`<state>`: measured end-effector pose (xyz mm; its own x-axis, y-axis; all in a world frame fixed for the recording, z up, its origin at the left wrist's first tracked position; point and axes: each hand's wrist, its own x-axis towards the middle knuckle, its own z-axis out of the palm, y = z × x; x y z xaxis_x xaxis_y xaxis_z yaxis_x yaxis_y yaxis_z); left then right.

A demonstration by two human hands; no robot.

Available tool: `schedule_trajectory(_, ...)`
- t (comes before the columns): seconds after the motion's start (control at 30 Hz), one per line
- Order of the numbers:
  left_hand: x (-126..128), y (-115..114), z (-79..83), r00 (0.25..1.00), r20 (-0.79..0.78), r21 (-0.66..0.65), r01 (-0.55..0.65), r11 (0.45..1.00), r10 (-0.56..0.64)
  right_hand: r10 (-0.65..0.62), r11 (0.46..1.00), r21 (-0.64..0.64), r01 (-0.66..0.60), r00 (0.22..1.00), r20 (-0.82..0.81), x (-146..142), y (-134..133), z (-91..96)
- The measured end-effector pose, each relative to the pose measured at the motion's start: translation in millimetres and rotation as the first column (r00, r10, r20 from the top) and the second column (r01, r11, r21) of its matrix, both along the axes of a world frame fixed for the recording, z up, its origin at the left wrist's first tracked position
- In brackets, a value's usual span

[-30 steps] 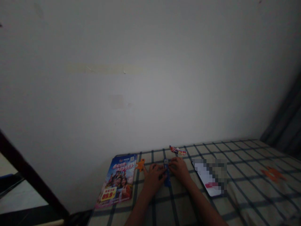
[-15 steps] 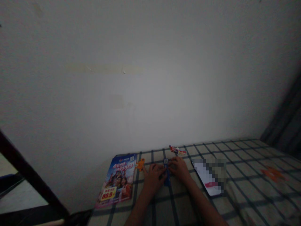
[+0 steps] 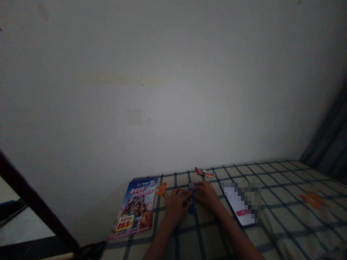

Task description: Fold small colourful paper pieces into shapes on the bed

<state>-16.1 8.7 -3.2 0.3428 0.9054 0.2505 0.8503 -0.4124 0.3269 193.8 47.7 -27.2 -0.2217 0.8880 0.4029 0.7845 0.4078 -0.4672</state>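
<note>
A narrow blue strip of paper with a QR code at its top end (image 3: 191, 186), which looks like a folded flyer, lies on the checked bedsheet in front of me. From the left, my left hand (image 3: 176, 206) has its curled fingers on the strip's edge, thumb out to the side. My right hand (image 3: 206, 194) grips the opposite edge near the top, fingers bent. Parts of the strip are hidden beneath the fingers. Left of my left hand lies a stack of printed flyers (image 3: 138, 206), blue and pink with a yellow price box.
A crumpled scrap of printed paper (image 3: 204, 173) lies near the wall. Right of my right arm is a phone (image 3: 238, 206) with its screen lit, partly blurred out. Orange figures (image 3: 313, 199) pattern the sheet (image 3: 287, 187). A dark bar (image 3: 35, 202) slants at the left.
Both hands stay at the blue strip with hardly any movement. The view has shifted very slightly.
</note>
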Motion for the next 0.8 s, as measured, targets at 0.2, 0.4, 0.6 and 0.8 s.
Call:
schedule_trajectory(0.2, -1, 1, -0.2, 1.0, -0.016, 0.005, 0.0, 1.0, 0.0, 0.021, 1.0, -0.001, -0.021, 1.0, -0.01, 1, -6, 2.2)
schedule_trajectory(0.4, -1, 0, -1.5, 0.999, -0.037, -0.005, -0.012, 1.0, 0.012, 0.029, 1.0, -0.002, -0.029, 1.0, -0.006, 3, -9, 0.3)
schedule_trajectory(0.6, 0, -1, -0.2, 0.998, -0.052, 0.0, -0.016, 1.0, 0.016, 0.028, 0.999, 0.02, -0.028, 0.999, -0.017, 3, -14, -4.1)
schedule_trajectory(0.8, 0, -1, -0.4, 1.0, 0.0, -0.005, -0.013, 1.0, 0.013, 0.023, 0.999, 0.024, -0.022, 1.0, -0.019, 6, -17, -10.2)
